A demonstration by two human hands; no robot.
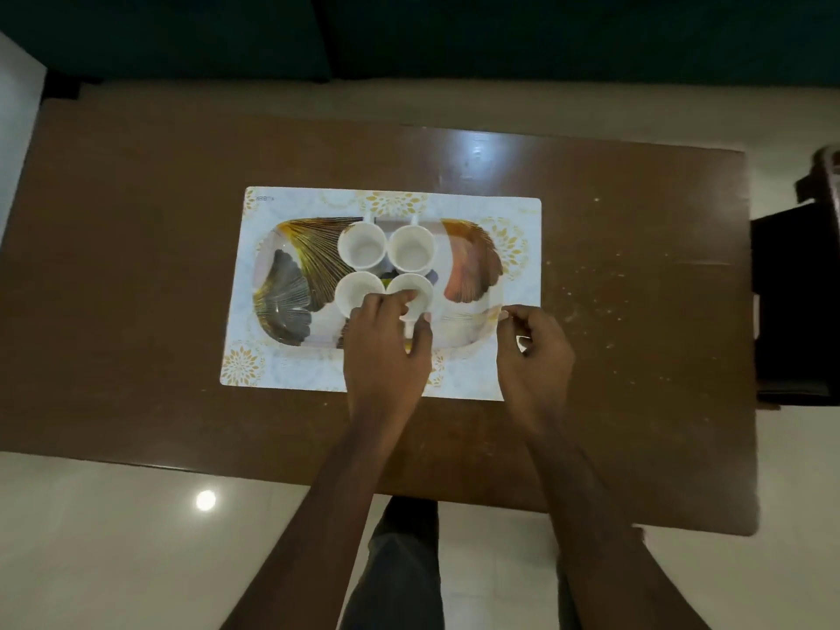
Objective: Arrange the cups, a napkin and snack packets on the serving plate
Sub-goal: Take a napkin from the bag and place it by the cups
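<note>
Your left hand (386, 343) pinches the near-right cup (416, 295). Your right hand (534, 352) curls shut at the plate (282, 288) rim. Plate holds four empty cups.

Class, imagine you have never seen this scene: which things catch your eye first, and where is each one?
Four white cups stand in a tight square at the middle of the patterned serving plate, which lies on a pale placemat on the brown table. The left hand grips the near right cup, while the right hand pinches the plate's near right rim.
</note>
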